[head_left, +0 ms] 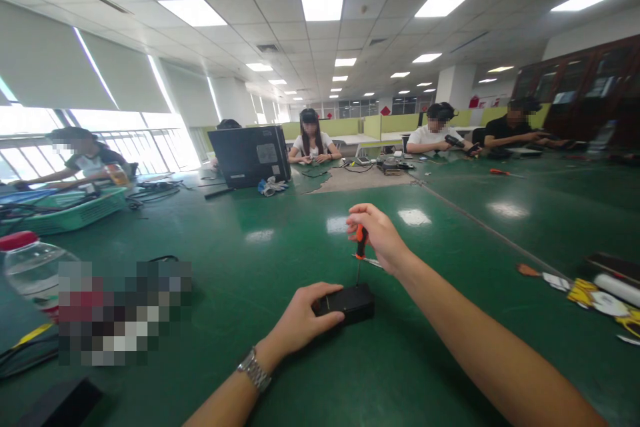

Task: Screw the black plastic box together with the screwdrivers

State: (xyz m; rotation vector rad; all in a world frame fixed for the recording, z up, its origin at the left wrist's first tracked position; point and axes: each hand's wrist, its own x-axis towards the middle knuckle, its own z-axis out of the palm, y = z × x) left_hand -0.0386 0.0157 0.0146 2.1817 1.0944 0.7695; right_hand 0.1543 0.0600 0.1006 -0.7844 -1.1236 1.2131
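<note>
A small black box [351, 302] lies on the green table [280, 260] in front of me. My left hand [301, 318], with a metal watch on the wrist, grips the box at its left end, fingers curled over its top. My right hand [376, 235] is closed around the orange and black handle of a screwdriver [361, 248], held upright with its thin shaft pointing down onto the top of the box. A thin metal tool [369, 260] lies on the table just behind the right hand.
A clear bottle with a red cap [31, 268] stands at the left. A green basket [80, 208] and a black laptop [250, 155] sit farther back. Several people work at the far side. Paper scraps and a white tube [603, 295] lie at the right edge.
</note>
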